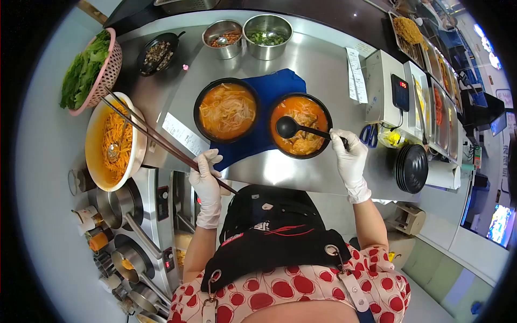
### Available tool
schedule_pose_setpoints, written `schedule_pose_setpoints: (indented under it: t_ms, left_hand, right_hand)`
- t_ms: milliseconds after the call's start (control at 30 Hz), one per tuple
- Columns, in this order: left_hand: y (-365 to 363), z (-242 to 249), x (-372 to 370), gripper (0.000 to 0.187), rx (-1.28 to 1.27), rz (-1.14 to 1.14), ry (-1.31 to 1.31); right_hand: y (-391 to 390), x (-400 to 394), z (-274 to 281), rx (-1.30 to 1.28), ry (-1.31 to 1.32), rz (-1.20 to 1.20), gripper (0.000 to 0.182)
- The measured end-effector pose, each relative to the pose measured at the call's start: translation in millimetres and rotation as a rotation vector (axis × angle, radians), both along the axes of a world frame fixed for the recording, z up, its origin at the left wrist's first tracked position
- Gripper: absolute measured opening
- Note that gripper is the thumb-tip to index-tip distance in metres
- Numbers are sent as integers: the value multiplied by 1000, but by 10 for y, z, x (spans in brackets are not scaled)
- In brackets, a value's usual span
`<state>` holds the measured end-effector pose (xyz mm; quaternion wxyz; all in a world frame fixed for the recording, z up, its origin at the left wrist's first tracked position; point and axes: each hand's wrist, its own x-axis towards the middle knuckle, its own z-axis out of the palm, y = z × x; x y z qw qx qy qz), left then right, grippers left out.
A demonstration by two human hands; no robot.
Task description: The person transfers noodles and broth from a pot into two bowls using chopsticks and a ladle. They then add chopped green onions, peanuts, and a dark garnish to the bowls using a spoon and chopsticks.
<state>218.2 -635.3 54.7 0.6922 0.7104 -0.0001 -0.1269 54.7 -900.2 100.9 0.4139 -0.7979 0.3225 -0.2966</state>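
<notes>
My left hand [205, 180], in a white glove, grips a pair of long brown chopsticks [161, 141] that point up and left over the bowl of orange shreds. My gloved right hand [350, 159] holds a black ladle [287, 127] by its handle. The ladle's head rests over the right black bowl [329, 119], which contains red soup [301, 144]. To its left stands another black bowl [197, 116] with noodles in orange broth [227, 112]. Both bowls sit on a blue cloth [274, 82] on the steel counter.
A white bowl [94, 156] of orange shreds and a pink basket [110, 62] of lettuce stand left. Two steel pots [267, 52] and a small black pan [157, 54] sit at the back. Stacked black dishes [412, 169] and blue-handled scissors [369, 135] lie right; saucepans [116, 207] are lower left.
</notes>
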Motion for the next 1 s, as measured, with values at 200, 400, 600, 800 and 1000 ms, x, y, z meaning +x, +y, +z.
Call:
schedule_pose_setpoints:
  t_ms: [200,400,600,800,1000]
  left_hand:
    - [306,-148,34,30,-10,52,35]
    - [419,-154,81,30,-1,56,64]
    - [411,-142,119,31,14,51,62]
    - [389,-165,137,31,5,29,11]
    - [382,-131,130,29,-6,48,56]
  right_hand:
    - [40,72,-190,17,6,-47,10]
    - [50,80,-279,-3,55,-97,11]
    - [32,41,-373,23,33,-139,12]
    - [5,24,-387,220,-32,-183,14]
    - [-99,4,-390,468,-126,-269,13]
